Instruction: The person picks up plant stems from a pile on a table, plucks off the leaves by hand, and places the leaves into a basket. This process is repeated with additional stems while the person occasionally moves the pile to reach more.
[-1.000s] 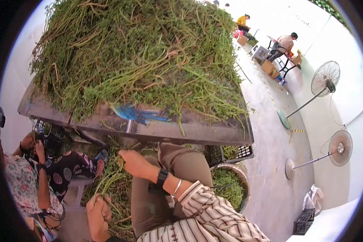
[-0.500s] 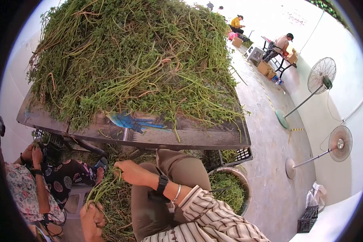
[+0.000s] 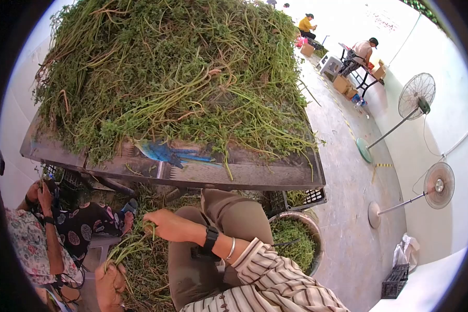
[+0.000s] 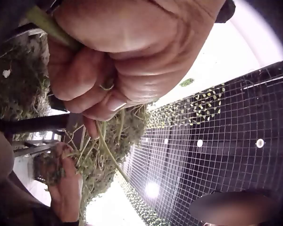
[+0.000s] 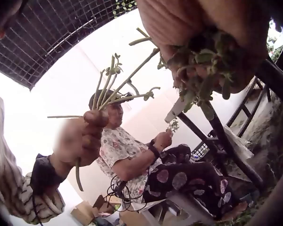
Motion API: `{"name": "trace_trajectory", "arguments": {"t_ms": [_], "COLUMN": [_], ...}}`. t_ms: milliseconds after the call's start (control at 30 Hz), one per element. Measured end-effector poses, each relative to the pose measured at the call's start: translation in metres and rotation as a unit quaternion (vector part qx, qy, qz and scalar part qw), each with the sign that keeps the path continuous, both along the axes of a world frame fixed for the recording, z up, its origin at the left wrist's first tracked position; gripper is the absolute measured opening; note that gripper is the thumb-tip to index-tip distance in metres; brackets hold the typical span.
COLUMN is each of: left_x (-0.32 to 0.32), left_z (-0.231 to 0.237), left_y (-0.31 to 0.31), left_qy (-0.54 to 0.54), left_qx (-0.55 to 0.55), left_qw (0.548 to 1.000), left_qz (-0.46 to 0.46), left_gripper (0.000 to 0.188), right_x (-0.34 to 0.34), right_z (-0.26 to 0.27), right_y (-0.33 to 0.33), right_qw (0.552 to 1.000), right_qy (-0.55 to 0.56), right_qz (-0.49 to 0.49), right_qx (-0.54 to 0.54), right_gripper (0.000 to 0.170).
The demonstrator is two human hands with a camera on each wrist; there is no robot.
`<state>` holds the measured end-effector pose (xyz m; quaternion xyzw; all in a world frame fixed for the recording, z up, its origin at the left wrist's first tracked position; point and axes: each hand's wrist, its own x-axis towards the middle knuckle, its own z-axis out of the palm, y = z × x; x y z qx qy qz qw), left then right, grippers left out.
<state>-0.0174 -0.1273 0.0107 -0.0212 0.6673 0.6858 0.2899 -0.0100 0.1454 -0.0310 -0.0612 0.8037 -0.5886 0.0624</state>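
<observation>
My left hand (image 3: 110,286) grips a small bunch of green stems (image 3: 126,249), low at the left of my knees. In the right wrist view the stems fan up out of that fist, mostly bare with a few small leaves. My right hand (image 3: 167,225) is bent inward beyond the left one, near the far end of the stems. Leafy sprigs (image 5: 205,70) are held in its curled fingers in the right wrist view. In the left wrist view a thick stem (image 4: 52,28) passes through my left fist.
A big heap of leafy stems (image 3: 182,78) covers the table (image 3: 255,176) ahead. Below it lie more stems (image 3: 148,283) on the floor. At my right stand a tub (image 3: 320,244) of picked greens and a black crate (image 3: 314,197). Another person (image 3: 36,239) sits close at left; two fans stand right.
Both hands have shifted left and a little down, the left one further, with the stems still held. The head view has tilted slightly.
</observation>
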Motion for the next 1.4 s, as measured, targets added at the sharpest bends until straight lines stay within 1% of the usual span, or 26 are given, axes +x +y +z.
{"name": "trace_trajectory", "arguments": {"t_ms": [33,67,167,200,233,267,300,333,367,433,467,500,567,600,667,700,767,800,867,900,967,1033,1100,1200,1333,1400], "left_x": [0.001,0.001,0.0,-0.006,-0.018,-0.024,-0.024,-0.025,-0.025,-0.02,-0.017,-0.015,-0.009,-0.006,-0.002,-0.001,-0.001,-0.001,0.0,-0.001,0.002,0.005,0.004,0.003,0.004,0.004], "left_z": [0.0,0.0,-0.001,-0.017,-0.047,-0.062,-0.059,-0.055,-0.051,-0.041,-0.036,-0.03,-0.019,-0.014,-0.006,-0.002,-0.001,-0.009,-0.029,-0.031,-0.029,-0.016,-0.01,-0.001,0.001,-0.001], "left_y": [-0.001,-0.003,-0.007,-0.027,-0.062,-0.08,-0.081,-0.083,-0.083,-0.084,-0.083,-0.082,-0.079,-0.077,-0.07,-0.061,-0.039,-0.035,-0.027,-0.017,0.008,0.036,0.053,0.072,0.086,0.087], "left_qy": [0.002,0.004,-0.009,-0.009,-0.129,-0.24,-0.241,-0.242,-0.242,-0.243,-0.24,-0.235,-0.228,-0.225,-0.216,-0.212,-0.186,-0.185,-0.098,-0.097,-0.025,-0.041,-0.019,-0.019,-0.025,-0.029], "left_qx": [-0.006,-0.011,-0.033,-0.034,0.099,0.226,0.223,0.212,0.203,0.189,0.187,0.185,0.173,0.164,0.145,0.145,0.083,0.082,0.169,0.169,0.219,0.235,0.189,0.187,0.188,0.213], "left_qw": [1.0,1.0,0.999,0.999,0.962,0.864,0.865,0.878,0.891,0.91,0.918,0.926,0.941,0.948,0.961,0.961,0.975,0.975,0.976,0.976,0.968,0.965,0.975,0.976,0.976,0.974], "left_qz": [0.008,0.016,0.04,0.039,0.217,0.381,0.38,0.354,0.327,0.278,0.255,0.231,0.18,0.153,0.099,0.098,0.092,0.091,0.101,0.1,0.116,0.105,0.116,0.113,0.108,0.072], "left_gripper": [0.036,0.039,0.035,0.035,0.029,0.023,0.023,0.022,0.021,0.018,0.017,0.016,0.014,0.013,0.012,0.012,0.013,0.013,0.016,0.016,0.017,0.02,0.023,0.023,0.023,0.021], "right_x": [0.0,0.0,0.001,0.0,-0.001,-0.002,-0.001,-0.002,-0.002,-0.002,0.003,-0.001,-0.005,-0.004,-0.002,-0.003,-0.001,0.0,-0.001,-0.001,-0.001,0.0,0.001,0.001,0.0,-0.002], "right_z": [0.002,0.001,-0.004,-0.008,-0.012,-0.009,-0.006,-0.009,-0.013,-0.002,0.006,0.002,-0.013,-0.017,-0.017,-0.016,-0.009,-0.006,-0.011,-0.01,-0.007,-0.003,-0.002,-0.003,-0.007,-0.011], "right_y": [0.001,0.001,0.002,0.005,0.008,0.022,0.037,0.043,0.043,0.038,0.036,0.035,0.028,0.027,0.023,0.022,0.023,0.024,0.021,0.021,0.022,0.021,0.019,0.018,0.018,0.016], "right_qw": [1.0,1.0,1.0,0.999,0.997,0.992,0.978,0.965,0.965,0.957,0.96,0.962,0.96,0.947,0.946,0.943,0.939,0.935,0.927,0.918,0.909,0.898,0.877,0.868,0.88,0.892], "right_qy": [-0.02,-0.02,0.0,0.033,0.066,0.038,0.009,-0.008,-0.005,-0.075,-0.105,-0.099,-0.096,-0.086,-0.079,-0.076,-0.087,-0.103,-0.087,-0.072,-0.096,-0.12,-0.119,-0.116,-0.096,-0.104], "right_qz": [0.023,0.022,0.024,-0.003,-0.03,-0.08,-0.131,-0.142,-0.144,-0.145,-0.126,-0.122,-0.081,-0.065,-0.087,-0.107,-0.101,-0.096,-0.103,-0.11,-0.115,-0.121,-0.141,-0.137,-0.125,-0.133], "right_qx": [0.005,0.004,-0.009,-0.014,-0.019,-0.091,-0.164,-0.22,-0.219,-0.241,-0.228,-0.222,-0.249,-0.302,-0.303,-0.307,-0.317,-0.326,-0.35,-0.374,-0.389,-0.406,-0.443,-0.463,-0.449,-0.419], "right_gripper": [0.023,0.023,0.017,0.014,0.012,0.013,0.017,0.015,0.015,0.015,0.013,0.013,0.013,0.014,0.016,0.019,0.018,0.017,0.018,0.018,0.019,0.02,0.022,0.021,0.022,0.022]}}
